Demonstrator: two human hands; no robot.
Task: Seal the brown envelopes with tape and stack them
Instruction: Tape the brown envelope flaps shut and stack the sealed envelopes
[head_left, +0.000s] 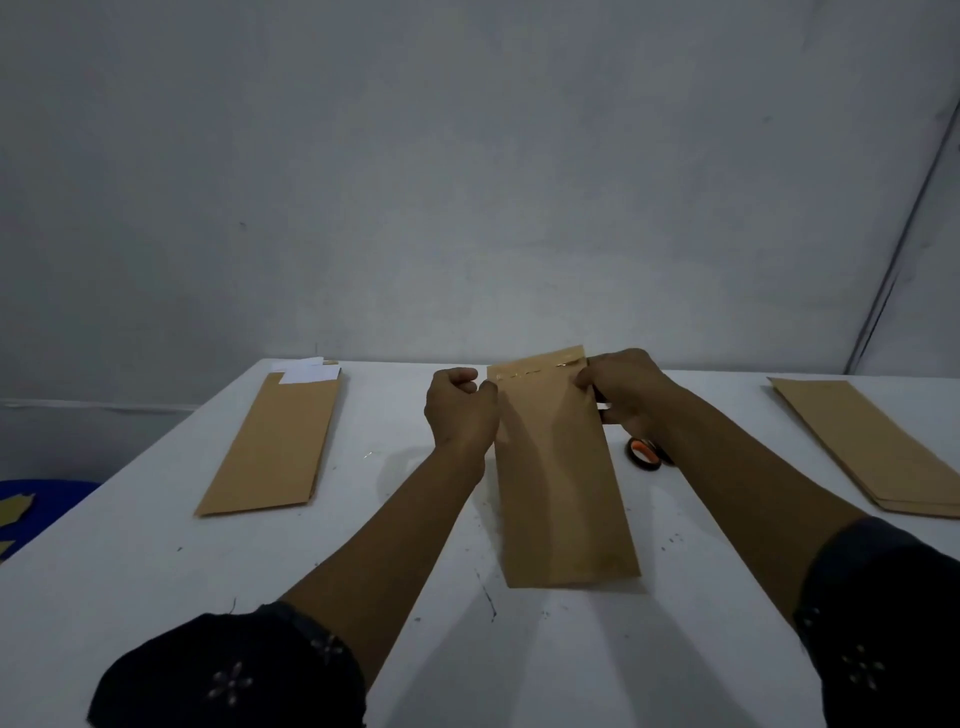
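Brown paper envelope (563, 478) lies lengthwise mid-table, clear tape strip (537, 370) across its folded far flap. Left hand (460, 410) pinches the flap's left edge, right hand (626, 387) its right corner. Sealing looks nearly done; next likely means pressing the tape flat, then stacking.

both hands (460, 402) (621, 387) curled, arms outstretched

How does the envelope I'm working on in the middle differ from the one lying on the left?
The middle envelope has a shiny tape strip across its closed far end; the left envelope is untaped, with white paper sticking out. The left hand and right hand pinch the middle one's far corners; nothing touches the left one. Both are brown, long and lie on the white table.
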